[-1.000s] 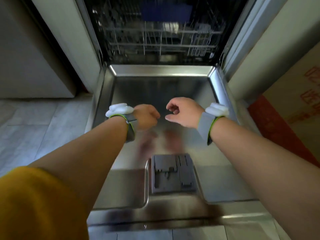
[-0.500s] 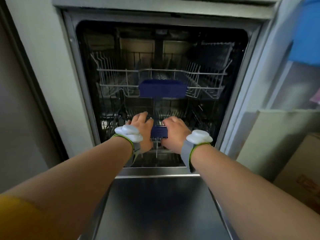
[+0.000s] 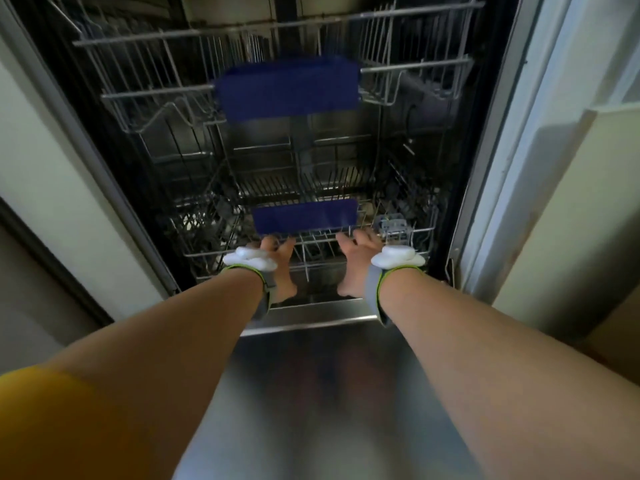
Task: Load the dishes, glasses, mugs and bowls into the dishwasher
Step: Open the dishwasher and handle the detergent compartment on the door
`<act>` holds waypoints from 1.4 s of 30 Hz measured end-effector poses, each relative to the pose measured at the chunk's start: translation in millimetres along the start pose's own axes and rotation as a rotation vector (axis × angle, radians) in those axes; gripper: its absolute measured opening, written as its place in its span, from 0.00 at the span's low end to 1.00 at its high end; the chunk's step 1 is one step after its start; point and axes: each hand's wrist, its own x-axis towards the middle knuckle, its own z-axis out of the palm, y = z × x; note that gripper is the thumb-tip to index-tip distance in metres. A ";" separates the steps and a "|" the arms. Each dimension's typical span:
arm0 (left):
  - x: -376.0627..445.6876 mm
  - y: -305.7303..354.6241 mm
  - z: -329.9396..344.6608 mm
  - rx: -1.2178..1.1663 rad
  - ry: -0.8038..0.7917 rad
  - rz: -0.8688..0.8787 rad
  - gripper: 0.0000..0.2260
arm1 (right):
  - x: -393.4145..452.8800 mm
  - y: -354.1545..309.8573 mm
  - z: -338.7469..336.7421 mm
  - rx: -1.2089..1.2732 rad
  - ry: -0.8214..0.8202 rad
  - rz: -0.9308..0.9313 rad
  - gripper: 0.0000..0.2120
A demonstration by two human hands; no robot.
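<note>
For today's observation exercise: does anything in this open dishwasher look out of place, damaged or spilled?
Nothing stands out. Both wire racks sit level, and the left hand and right hand grip the lower wire rack's front edge.

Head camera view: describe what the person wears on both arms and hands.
Both forearms and hands are bare. Each wrist carries a grey strap edged in lime green with a lumpy white block on top: left wrist band, right wrist band. A mustard-yellow sleeve covers the left upper arm.

Steel door lowered flat, wire racks above
</note>
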 end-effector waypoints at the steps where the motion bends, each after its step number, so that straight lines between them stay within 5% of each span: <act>1: 1.8 0.4 1.6 0.021 -0.016 -0.008 0.44 | 4.7 1.7 8.0 0.024 0.008 -0.008 0.49; 6: -7.3 9.0 24.6 -0.051 -0.033 -0.020 0.45 | -0.9 1.4 38.8 0.054 0.101 -0.017 0.50; 9: -26.6 12.9 45.1 -0.068 0.127 0.018 0.46 | -24.9 3.7 41.6 0.009 0.137 -0.049 0.48; 13: -49.1 7.6 44.4 -0.110 0.023 0.020 0.46 | -54.3 0.1 41.2 0.032 0.172 -0.069 0.42; 23: -160.1 24.2 61.0 -0.167 0.112 0.034 0.43 | -164.0 -18.7 62.1 0.061 0.229 0.004 0.35; 42: -314.0 10.4 74.7 -0.025 0.070 0.271 0.40 | -329.7 -34.5 53.0 -0.065 0.002 -0.054 0.34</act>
